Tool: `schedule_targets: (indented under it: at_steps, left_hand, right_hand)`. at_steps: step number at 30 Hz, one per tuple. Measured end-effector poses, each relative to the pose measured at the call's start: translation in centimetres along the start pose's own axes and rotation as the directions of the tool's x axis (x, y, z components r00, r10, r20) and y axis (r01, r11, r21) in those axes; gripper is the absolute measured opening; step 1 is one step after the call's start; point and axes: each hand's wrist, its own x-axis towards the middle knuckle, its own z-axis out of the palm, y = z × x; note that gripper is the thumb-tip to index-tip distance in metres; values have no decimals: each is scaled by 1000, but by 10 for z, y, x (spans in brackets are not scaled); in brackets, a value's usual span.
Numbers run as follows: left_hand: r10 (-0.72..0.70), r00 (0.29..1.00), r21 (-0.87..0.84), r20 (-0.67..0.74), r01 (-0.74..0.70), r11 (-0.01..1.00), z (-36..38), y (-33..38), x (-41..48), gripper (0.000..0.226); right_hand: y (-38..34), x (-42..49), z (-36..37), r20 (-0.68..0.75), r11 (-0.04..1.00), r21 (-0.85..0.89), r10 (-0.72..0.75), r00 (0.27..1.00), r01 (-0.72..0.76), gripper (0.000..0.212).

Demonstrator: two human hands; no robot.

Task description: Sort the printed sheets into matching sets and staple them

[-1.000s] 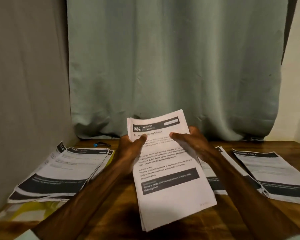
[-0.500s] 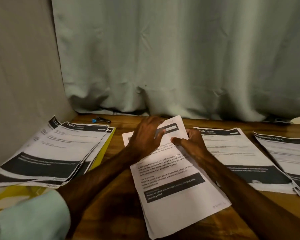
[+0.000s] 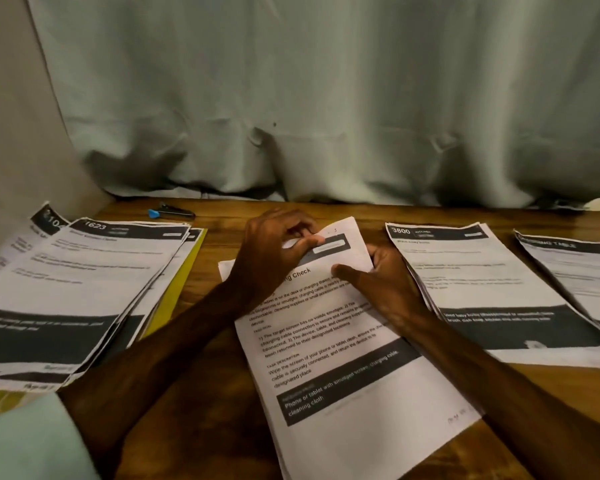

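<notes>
Sheet set [image 3: 343, 358], lying mid-desk [image 3: 222, 211], was pinched at its top edge by left hand [image 3: 274, 251] and right hand [image 3: 378, 282], fingers curled; corners should be squared flush before stapling.

Bare table [image 3: 215, 427] btw L stack [image 3: 84, 289], centre sheets [image 3: 354, 393]

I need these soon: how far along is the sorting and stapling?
Done: piles lie apart, the 1623 pile left, the 3800 pile right. In hand: left hand and right hand grip the top of the centre stack. Left: stapling; the blue-tipped tool by the curtain lies untouched.
</notes>
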Motion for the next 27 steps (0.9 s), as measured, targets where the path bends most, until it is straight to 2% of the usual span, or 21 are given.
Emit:
schedule_targets:
  at_steps: [6, 9, 15, 19, 24, 27]
  left_hand:
    - [89, 996, 17, -21, -89, 996, -5, 1, -7, 8]
    - [155, 988, 89, -28, -152, 984, -4, -1, -11, 6]
    - [183, 982, 197, -41, -172, 965, 3, -5, -15, 8]
    - [226, 973, 158, 36, -229, 960, 4, 1, -18, 16]
    - [67, 997, 54, 38, -69, 996, 7, 9, -23, 26]
    - [0, 1000, -8, 20, 0, 1000, 3, 13, -19, 21]
  right_hand:
    - [0, 0, 2, 0, 1000, -6, 22, 1000, -22, 23]
    - [0, 1, 2, -2, 999, -1, 39, 999, -39, 23]
    - [0, 3, 3, -1, 999, 20, 39, 999, -39, 23]
    - [0, 4, 4, -11, 999, 39, 32, 999, -32, 21]
    - [-1, 3, 3, 11, 998, 56, 37, 999, -38, 19]
    - [2, 5, 2, 41, 999, 26, 28, 999, -29, 18]
